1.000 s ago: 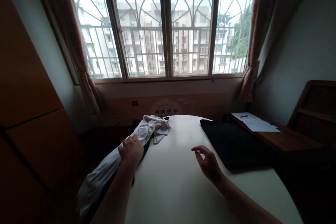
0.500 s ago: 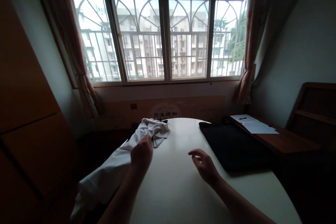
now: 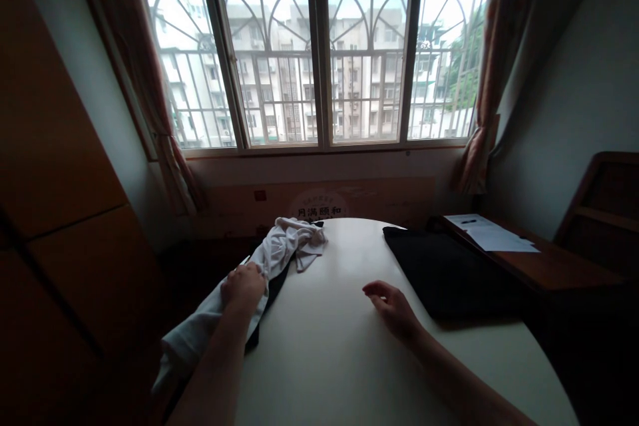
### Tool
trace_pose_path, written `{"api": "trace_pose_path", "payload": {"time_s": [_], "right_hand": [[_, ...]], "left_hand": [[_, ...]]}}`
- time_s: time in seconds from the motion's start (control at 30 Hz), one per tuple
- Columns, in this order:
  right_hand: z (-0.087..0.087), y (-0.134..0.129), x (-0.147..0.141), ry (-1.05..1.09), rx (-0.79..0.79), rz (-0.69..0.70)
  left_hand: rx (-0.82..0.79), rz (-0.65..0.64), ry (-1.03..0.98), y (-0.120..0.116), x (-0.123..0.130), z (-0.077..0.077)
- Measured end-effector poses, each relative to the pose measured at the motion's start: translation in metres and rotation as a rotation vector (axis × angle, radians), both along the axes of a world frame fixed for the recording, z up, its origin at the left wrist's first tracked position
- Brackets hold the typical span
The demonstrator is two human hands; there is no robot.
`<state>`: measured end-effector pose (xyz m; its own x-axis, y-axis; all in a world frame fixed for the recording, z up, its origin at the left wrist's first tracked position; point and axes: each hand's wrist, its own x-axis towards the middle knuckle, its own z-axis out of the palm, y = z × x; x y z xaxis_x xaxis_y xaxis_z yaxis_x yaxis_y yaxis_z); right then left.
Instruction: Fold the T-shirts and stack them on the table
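My left hand (image 3: 244,285) rests on a white garment (image 3: 284,246) at the left edge of the white table (image 3: 324,346), fingers curled into the cloth. The garment is crumpled at its far end, and its near part drapes over the table's side. Dark cloth (image 3: 275,286) shows beneath it. My right hand (image 3: 394,306) is above the middle of the table, apart from any cloth, its fingers loosely bent with a small gap at the thumb and nothing in them. To its right lies a flat, folded black cloth (image 3: 449,273).
A brown wooden desk (image 3: 559,273) on the right bears white paper sheets (image 3: 499,236) and a dark pen-like item. A printed cardboard panel (image 3: 369,200) stands below the barred window (image 3: 279,93). A wooden cabinet (image 3: 60,213) rises on the left.
My left hand has moved left and nearer along the white garment, uncovering more dark cloth beneath. My right hand keeps nearly the same place. The view has shifted slightly.
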<state>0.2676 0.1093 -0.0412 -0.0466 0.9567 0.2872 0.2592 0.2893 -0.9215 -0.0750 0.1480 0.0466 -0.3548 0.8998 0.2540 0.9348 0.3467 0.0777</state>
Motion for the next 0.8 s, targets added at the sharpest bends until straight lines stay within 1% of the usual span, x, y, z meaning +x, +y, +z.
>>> {"api": "trace_pose_path", "payload": {"time_s": [0.07,0.17,0.23,0.3,0.37,0.43,0.47,0.53,0.57,0.6,0.63,0.67,0.7,0.77,0.8], "right_hand": [[0.0,0.0,0.0,-0.012,0.002,0.011],[0.0,0.0,0.0,-0.013,0.009,0.015],[0.001,-0.001,0.0,-0.007,0.009,0.014],[0.003,-0.001,-0.001,0.014,-0.001,0.021],[0.004,-0.001,-0.004,0.081,-0.054,0.033],[0.006,-0.002,-0.007,0.199,-0.164,0.049],[0.007,-0.003,-0.008,0.263,-0.227,0.057],[0.008,-0.003,-0.01,0.377,-0.34,0.071],[0.009,-0.003,-0.01,0.428,-0.384,0.08],[0.009,-0.003,-0.01,0.478,-0.413,0.086],[0.01,-0.002,-0.01,0.528,-0.433,0.088],[0.01,-0.002,-0.009,0.573,-0.447,0.088],[0.011,-0.001,-0.007,0.606,-0.458,0.098],[0.013,-0.002,-0.004,0.616,-0.474,0.155],[0.015,-0.002,-0.003,0.588,-0.477,0.191]], "left_hand": [[0.03,0.007,0.009,0.0,0.0,-0.003],[0.116,0.045,0.024,-0.001,0.004,0.0],[0.248,0.051,0.001,-0.001,0.007,0.005],[0.401,-0.002,-0.073,0.001,0.014,0.01],[0.511,-0.123,-0.175,0.0,0.029,0.014],[0.582,-0.277,-0.274,-0.007,0.054,0.016],[0.609,-0.366,-0.317,-0.013,0.069,0.016],[0.622,-0.582,-0.409,-0.032,0.103,0.013],[0.577,-0.717,-0.466,-0.044,0.12,0.011],[0.479,-0.873,-0.536,-0.056,0.135,0.008],[0.309,-1.051,-0.599,-0.069,0.148,0.005],[0.212,-1.153,-0.616,-0.081,0.16,0.001],[0.067,-1.283,-0.623,-0.092,0.169,-0.002],[-0.26,-1.558,-0.589,-0.109,0.18,-0.006],[-0.412,-1.678,-0.575,-0.115,0.182,-0.007]]}}
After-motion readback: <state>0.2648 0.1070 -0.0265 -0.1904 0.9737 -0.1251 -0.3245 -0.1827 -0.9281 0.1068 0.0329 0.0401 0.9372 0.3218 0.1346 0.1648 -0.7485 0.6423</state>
